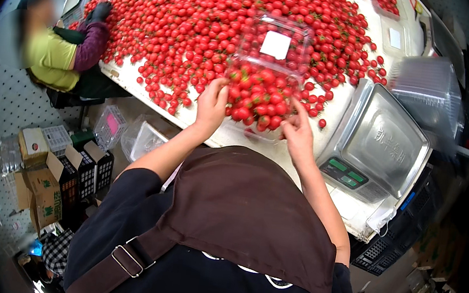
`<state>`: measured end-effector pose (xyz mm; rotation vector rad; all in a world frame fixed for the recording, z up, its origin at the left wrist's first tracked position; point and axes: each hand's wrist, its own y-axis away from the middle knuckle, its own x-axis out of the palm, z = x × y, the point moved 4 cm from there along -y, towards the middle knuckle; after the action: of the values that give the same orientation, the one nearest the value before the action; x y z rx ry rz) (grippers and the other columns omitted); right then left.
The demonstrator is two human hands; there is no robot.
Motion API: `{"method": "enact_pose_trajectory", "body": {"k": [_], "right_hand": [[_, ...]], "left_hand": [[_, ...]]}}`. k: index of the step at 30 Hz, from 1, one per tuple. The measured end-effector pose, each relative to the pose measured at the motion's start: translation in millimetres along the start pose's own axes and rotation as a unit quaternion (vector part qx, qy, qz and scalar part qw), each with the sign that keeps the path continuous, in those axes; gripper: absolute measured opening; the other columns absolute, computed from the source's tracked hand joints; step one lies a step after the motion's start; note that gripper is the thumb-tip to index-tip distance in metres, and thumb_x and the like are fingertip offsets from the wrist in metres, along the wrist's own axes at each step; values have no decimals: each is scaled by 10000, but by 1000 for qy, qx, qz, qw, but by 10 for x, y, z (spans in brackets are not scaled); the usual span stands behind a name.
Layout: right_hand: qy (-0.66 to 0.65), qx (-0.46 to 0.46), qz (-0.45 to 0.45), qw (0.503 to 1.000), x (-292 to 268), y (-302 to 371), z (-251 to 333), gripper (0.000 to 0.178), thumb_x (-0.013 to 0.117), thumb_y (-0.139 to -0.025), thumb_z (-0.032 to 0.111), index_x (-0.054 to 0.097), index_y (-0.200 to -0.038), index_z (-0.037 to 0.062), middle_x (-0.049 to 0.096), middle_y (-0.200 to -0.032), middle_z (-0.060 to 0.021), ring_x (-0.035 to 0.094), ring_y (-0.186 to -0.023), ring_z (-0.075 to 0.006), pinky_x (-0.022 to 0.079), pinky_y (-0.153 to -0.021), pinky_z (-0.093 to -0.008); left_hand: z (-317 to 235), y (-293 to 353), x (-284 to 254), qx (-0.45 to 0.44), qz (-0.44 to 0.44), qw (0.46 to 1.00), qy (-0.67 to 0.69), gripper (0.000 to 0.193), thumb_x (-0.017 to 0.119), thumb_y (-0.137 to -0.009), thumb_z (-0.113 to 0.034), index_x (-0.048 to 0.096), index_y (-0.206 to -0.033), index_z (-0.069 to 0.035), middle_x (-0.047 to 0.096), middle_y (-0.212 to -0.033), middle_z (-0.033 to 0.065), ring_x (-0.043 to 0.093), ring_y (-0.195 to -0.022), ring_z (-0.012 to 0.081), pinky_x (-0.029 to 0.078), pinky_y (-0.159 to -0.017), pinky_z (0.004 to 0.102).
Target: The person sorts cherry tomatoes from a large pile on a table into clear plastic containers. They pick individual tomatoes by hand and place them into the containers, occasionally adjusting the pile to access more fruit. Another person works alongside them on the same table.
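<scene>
A hinged clear plastic box (265, 64) is between my hands over the near side of the table, its lid folded back and away from me with a white label (275, 45) on it. Cherry tomatoes (259, 98), red with green stems, fill its base. My left hand (213, 104) grips the left side of the box, fingers bent at its edge. On the right side, my right hand (299, 130) pinches the near corner with thumb and fingers. Just beyond spreads a large heap of loose cherry tomatoes (202, 25).
Right of the box stands a weighing scale (385, 133) with a metal pan; beyond it is a stack of clear plastic boxes (426, 91). A person (52, 57) sits at the left, a gloved hand (100, 11) by the heap. Cartons (44, 193) are on the left floor, black crates (380, 249) below right.
</scene>
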<state>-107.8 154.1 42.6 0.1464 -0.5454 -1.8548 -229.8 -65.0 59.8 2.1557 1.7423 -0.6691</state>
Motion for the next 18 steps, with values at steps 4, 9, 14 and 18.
{"method": "enact_pose_trajectory", "body": {"k": [4,9,14,18], "right_hand": [[21,56,140,988,496,71,-297,683,591,-893,-5,335,-1518,99,553,-828,-43,590,-670,-119,546,-613,-283],[32,163,221,961,797,11,-780,696,551,-908,-10,274,-1537,104,570,-909,-65,630,-745,-164,579,-696,-323],[72,170,207,961,767,-50,-1062,669,556,-907,27,295,-1522,72,569,-1000,-82,635,-855,-179,557,-786,-334],[71,163,187,966,720,-82,-974,621,570,-922,68,316,-1484,-5,622,-961,-89,655,-832,-179,549,-765,-314]], "left_hand": [[515,559,-545,-63,-54,997,-3,201,517,-1001,-85,609,-1146,19,618,-865,88,569,-770,149,461,-703,292],[1099,1004,-753,-96,-69,991,-62,221,521,-988,-101,619,-1151,10,596,-813,55,521,-703,112,449,-668,278],[1262,992,-633,-104,-99,988,-62,247,546,-965,-131,631,-1135,27,653,-849,173,622,-752,250,498,-739,344],[1299,887,-587,-90,-97,990,-40,243,557,-976,-152,623,-1136,19,643,-842,169,615,-732,243,495,-708,350]]}}
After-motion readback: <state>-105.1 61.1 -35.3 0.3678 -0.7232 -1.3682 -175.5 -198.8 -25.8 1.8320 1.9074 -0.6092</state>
